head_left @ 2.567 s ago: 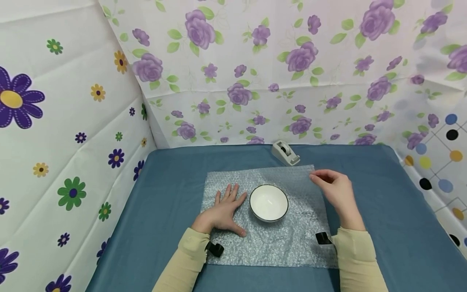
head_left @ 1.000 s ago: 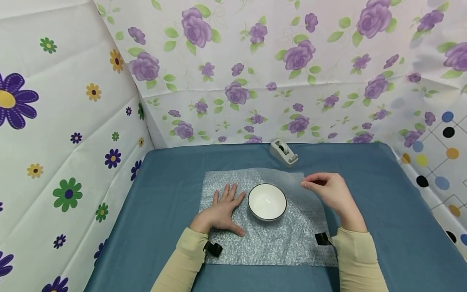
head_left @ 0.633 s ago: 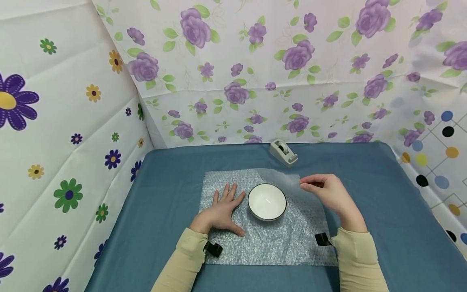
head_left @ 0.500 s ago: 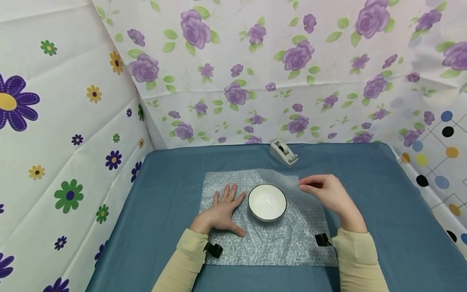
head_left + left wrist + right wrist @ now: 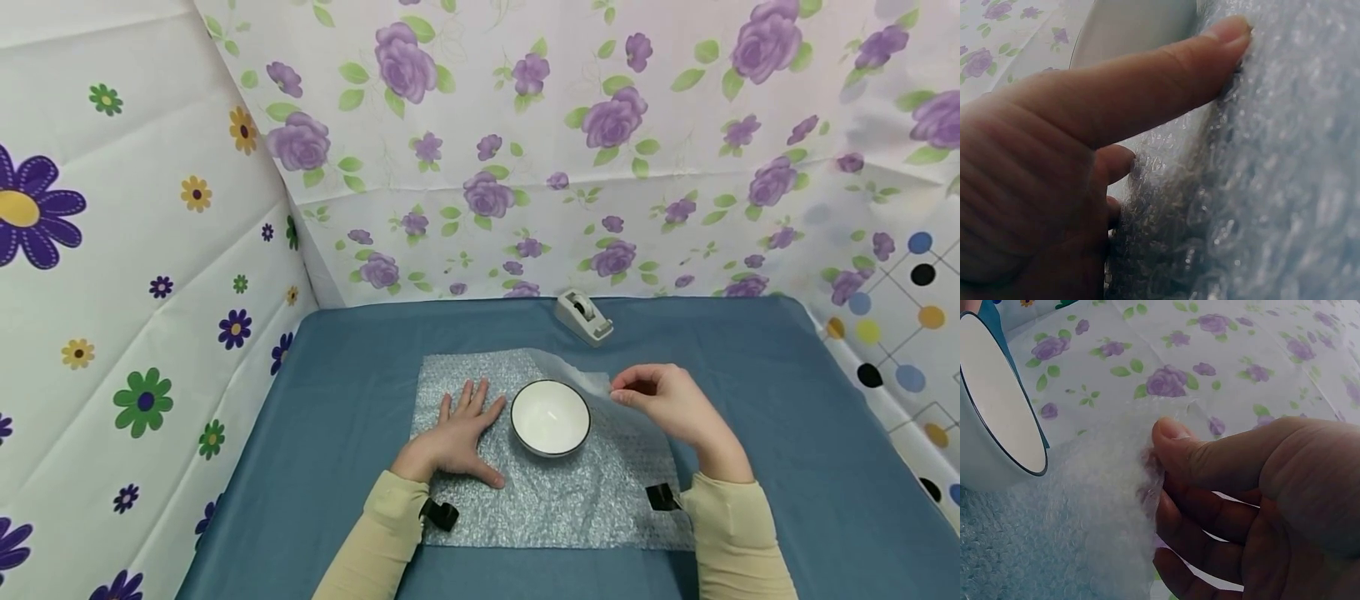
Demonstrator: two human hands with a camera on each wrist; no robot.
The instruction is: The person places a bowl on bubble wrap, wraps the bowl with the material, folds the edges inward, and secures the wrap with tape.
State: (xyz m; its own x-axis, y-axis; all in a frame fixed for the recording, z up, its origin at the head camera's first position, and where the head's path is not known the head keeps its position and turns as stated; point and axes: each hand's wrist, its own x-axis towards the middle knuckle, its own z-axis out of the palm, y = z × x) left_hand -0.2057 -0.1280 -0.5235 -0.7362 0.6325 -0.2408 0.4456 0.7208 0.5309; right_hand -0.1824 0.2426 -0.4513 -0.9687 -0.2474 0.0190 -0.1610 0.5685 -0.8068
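A white bowl (image 5: 551,418) with a dark rim stands upright on a sheet of bubble wrap (image 5: 555,508). My left hand (image 5: 456,437) lies with spread fingers on the wrap, left of the bowl; the left wrist view shows its thumb (image 5: 1166,81) touching the bubbles. Thumb and forefinger of my right hand (image 5: 667,404) pinch the wrap's far right corner, which is raised and curves in beside the bowl. In the right wrist view the bubble wrap (image 5: 1097,519) hangs from that pinch, and the bowl (image 5: 997,394) shows at the left.
A tape dispenser (image 5: 584,317) stands behind the wrap, near the back edge of the blue-covered table (image 5: 352,400). Flowered cloth (image 5: 487,150) hangs behind the table and along its left side. Black straps (image 5: 440,514) sit at both wrists.
My right hand has brought the pinched corner of the bubble wrap left and toward me, up to the bowl's right side. The left hand and bowl stay in place.
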